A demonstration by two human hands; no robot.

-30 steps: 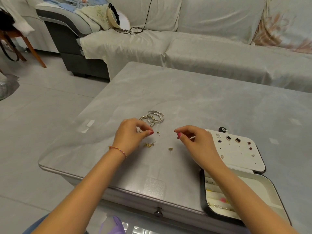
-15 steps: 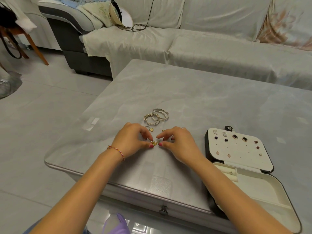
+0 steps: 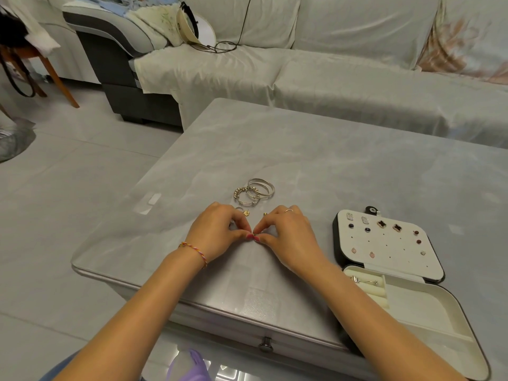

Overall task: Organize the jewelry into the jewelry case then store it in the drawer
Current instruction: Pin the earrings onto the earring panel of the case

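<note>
1. the left hand (image 3: 220, 229) and right hand (image 3: 286, 235) meet fingertip to fingertip low over the worktop (image 3: 330, 166), both curled as if pinching one tiny piece between them; the piece itself is hidden, so what they clamp cannot be told for sure.
2. the jewelry case (image 3: 412, 303) lies open at the right, well apart from the hands. its earring panel (image 3: 384, 243) carries several studs, and rings sit in the padded rolls (image 3: 371, 287) of the tray.
3. loose jewelry remains out: stacked bangles (image 3: 254, 191) beyond the hands and a small gold charm (image 3: 246, 213) just behind the left fingers.
4. handling, as a judgement: the earrings are very light, hard and slippery, with thin posts that could bend and backs easily dropped or flicked off the smooth worktop. take them by the decorative head, post pointing away, with fingertips only.
5. the bangles look stiff and a little heavier; hook a finger through or pinch the rims together.
6. the drawer knob (image 3: 265, 345) sits at the front edge below, with the drawer not yet opened.
</note>
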